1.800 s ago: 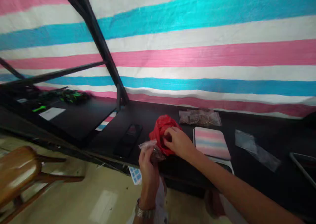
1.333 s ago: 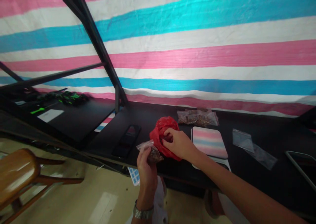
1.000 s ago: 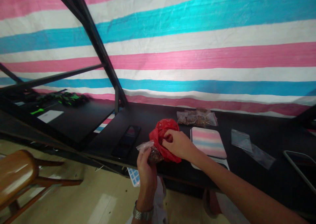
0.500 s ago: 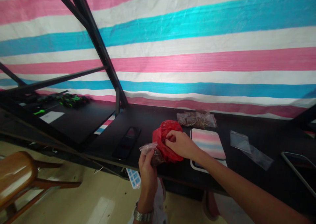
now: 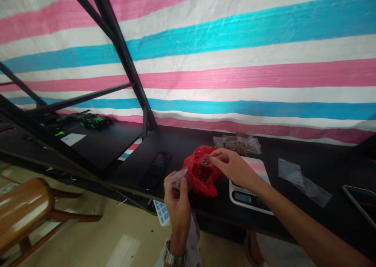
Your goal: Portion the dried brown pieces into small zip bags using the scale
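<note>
The right hand [image 5: 233, 168] had just risen from the crumpled red plastic bag [image 5: 209, 187] on the black bench [image 5: 176, 139], pinching a small round transparent cup [image 5: 206, 160], apparently loaded, over the bag's mouth; the left hand [image 5: 178, 198], grip closed, held a clear zip-seal plastic pouch [image 5: 178, 176] just beside.

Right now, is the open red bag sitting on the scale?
No, the red bag sits on the black table, to the left of the scale.
</note>
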Demonstrator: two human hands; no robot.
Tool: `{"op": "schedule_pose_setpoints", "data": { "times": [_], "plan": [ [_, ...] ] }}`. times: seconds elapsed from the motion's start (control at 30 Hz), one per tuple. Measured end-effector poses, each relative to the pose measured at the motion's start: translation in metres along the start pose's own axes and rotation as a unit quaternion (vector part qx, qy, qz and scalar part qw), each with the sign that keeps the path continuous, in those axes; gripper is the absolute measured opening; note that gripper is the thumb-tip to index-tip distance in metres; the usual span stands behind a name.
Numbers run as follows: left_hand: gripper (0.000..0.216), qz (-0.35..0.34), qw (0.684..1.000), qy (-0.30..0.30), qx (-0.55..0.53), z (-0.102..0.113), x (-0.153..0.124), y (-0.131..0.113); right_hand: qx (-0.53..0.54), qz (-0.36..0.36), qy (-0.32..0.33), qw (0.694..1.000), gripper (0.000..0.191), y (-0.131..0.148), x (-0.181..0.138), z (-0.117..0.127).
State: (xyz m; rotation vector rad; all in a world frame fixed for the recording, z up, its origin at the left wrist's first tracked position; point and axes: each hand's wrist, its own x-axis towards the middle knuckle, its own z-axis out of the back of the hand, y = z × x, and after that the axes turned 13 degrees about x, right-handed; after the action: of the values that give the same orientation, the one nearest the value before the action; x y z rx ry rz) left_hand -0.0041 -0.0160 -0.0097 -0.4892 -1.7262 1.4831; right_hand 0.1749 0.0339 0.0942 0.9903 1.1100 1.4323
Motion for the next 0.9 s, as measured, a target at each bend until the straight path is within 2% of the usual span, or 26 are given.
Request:
{"op": "schedule_pose_setpoints", "data": {
  "times": [0.13, 0.23, 0.37, 0.5, 0.6, 0.73, 0.9],
  "plan": [
    [0.028, -0.055, 0.998, 0.030, -0.004, 0.002, -0.012, -0.016, 0.048, 0.074, 0.010, 0.996, 0.019, 0.018, -0.017, 0.007],
    [0.029, -0.033, 0.997, 0.072, 0.000, -0.002, -0.019, -0.026, 0.056, 0.108, 0.005, 0.992, 0.026, 0.026, -0.027, 0.014],
    [0.033, 0.002, 0.991, 0.137, 0.006, -0.018, -0.025, -0.034, 0.057, 0.115, -0.022, 0.992, 0.030, 0.029, -0.036, 0.028],
    [0.035, 0.010, 0.983, 0.185, 0.001, -0.036, -0.030, -0.039, -0.020, 0.141, -0.067, 0.988, 0.024, 0.030, -0.044, 0.037],
    [0.040, -0.011, 0.976, 0.216, 0.000, -0.042, -0.035, -0.036, -0.072, 0.146, -0.067, 0.984, 0.017, 0.029, -0.050, 0.035],
    [0.060, -0.064, 0.965, 0.252, 0.019, -0.036, -0.042, -0.022, -0.093, 0.148, -0.060, 0.983, 0.014, 0.024, -0.054, 0.030],
    [0.051, -0.068, 0.964, 0.257, -0.008, -0.030, -0.047, -0.015, -0.092, 0.138, -0.073, 0.984, 0.015, 0.021, -0.058, 0.030]
  ]
}}
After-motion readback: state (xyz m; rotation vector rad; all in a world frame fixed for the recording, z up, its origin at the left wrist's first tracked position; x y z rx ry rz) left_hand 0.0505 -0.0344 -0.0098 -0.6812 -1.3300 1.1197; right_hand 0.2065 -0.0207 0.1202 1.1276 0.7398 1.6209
